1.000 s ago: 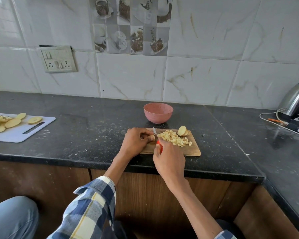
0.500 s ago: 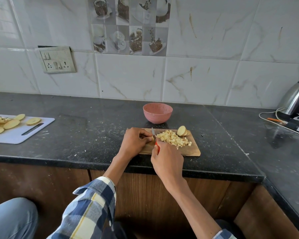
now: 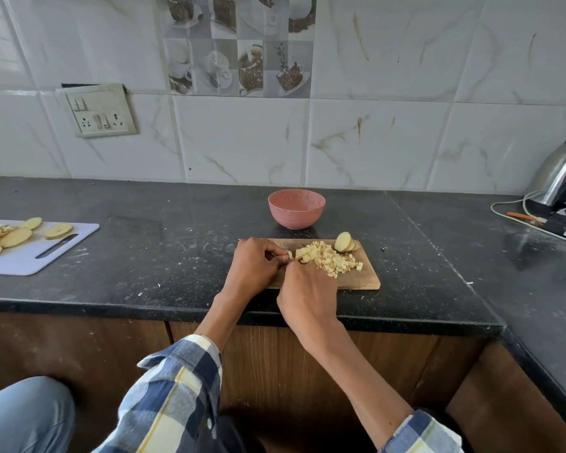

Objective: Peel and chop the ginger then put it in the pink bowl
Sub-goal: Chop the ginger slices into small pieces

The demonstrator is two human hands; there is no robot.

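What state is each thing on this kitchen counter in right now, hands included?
Pink bowl: upright, looks empty.
Diced ginger: piled on wooden cutting board.
Ginger slices: uncut, at the board's far edge.
Left hand: curled, pinching a small piece.
Right hand: curled on the board; knife hidden.
White cutting board: holds slices.

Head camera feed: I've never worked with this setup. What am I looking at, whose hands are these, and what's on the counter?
One camera worn on a person's head looks down at a black counter. No robot is involved. The left hand pins a small ginger piece on the wooden board; the right hand is curled beside it, its knife hidden. Chopped ginger and uncut slices lie on the board. The pink bowl behind looks empty. A white board sits left, a kettle right.
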